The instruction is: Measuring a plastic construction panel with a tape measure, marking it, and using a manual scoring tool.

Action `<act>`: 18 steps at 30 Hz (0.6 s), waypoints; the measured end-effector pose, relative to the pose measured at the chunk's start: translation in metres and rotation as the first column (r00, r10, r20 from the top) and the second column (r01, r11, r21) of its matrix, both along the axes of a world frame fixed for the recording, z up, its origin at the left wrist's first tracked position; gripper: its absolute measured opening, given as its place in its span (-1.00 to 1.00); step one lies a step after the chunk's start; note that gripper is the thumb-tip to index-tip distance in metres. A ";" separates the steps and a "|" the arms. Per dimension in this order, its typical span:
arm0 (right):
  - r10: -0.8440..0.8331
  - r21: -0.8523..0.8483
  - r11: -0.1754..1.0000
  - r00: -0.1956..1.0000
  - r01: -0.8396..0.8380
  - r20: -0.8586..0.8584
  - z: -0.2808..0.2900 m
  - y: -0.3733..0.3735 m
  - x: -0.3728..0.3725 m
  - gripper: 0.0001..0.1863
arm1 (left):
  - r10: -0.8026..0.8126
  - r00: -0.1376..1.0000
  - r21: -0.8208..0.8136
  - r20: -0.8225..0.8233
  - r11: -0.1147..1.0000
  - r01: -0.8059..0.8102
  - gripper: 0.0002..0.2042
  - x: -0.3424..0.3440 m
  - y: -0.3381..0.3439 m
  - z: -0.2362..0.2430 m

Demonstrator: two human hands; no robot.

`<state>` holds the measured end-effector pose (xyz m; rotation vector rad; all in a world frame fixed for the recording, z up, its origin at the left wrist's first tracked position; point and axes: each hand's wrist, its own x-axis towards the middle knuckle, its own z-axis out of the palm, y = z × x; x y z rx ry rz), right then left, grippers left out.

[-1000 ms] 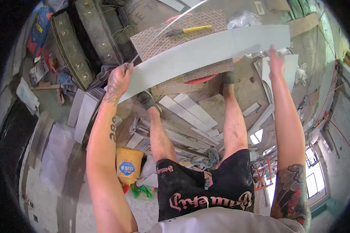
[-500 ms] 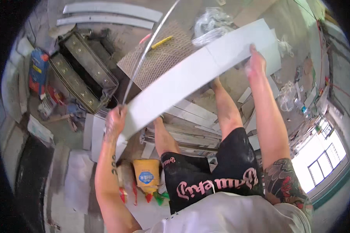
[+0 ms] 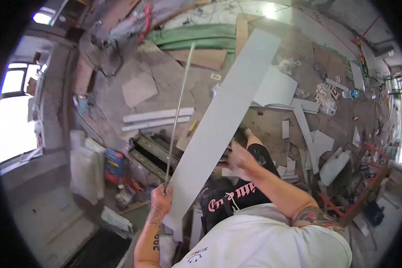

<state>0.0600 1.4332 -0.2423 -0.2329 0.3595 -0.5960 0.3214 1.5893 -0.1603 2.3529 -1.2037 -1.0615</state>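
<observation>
A long white panel (image 3: 230, 105) slants up across the view from lower left to upper right, with a faint crosswise line near its middle. At its lower end my left hand (image 3: 161, 199) is closed, gripping the panel's edge together with a thin, shiny metal strip (image 3: 178, 111) that stands up beside the panel. Beside the panel's right edge is my right hand (image 3: 242, 160), bent inward and blurred. Its fingers are smeared and partly lost against the dark background, so I cannot tell whether they touch the panel.
A dark toolbox (image 3: 154, 152) lies left of the panel, near a blue-and-red bag (image 3: 114, 166). Two white strips (image 3: 158, 118) rest behind it. Cut white board pieces (image 3: 277, 87) and offcuts cover the floor to the right, with a red metal frame (image 3: 357, 205) beyond.
My right hand has left the panel's far end and come back toward my body, beside the panel's edge. The panel now points more steeply away. My view has shifted to show more floor ahead.
</observation>
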 end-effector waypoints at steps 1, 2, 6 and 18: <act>-0.206 0.149 0.963 0.970 0.225 -0.133 0.019 -0.001 0.027 -0.39 | 0.025 1.000 0.091 0.014 0.995 -0.026 -0.71 -0.003 -0.001 0.005; -0.231 0.150 0.959 0.969 0.242 -0.091 0.018 -0.007 0.030 -0.39 | 0.046 0.998 0.180 0.031 0.982 -0.051 -0.69 -0.001 -0.001 0.011; -0.055 0.249 0.956 0.931 0.154 -0.362 0.002 -0.020 0.050 -0.57 | -0.024 0.991 0.252 0.135 0.968 -0.011 -0.56 -0.012 -0.016 0.032; -0.337 -0.126 0.941 0.891 0.313 -0.304 0.100 0.021 0.005 -0.68 | -0.198 0.977 0.137 0.073 0.973 0.187 -0.63 -0.020 0.012 0.125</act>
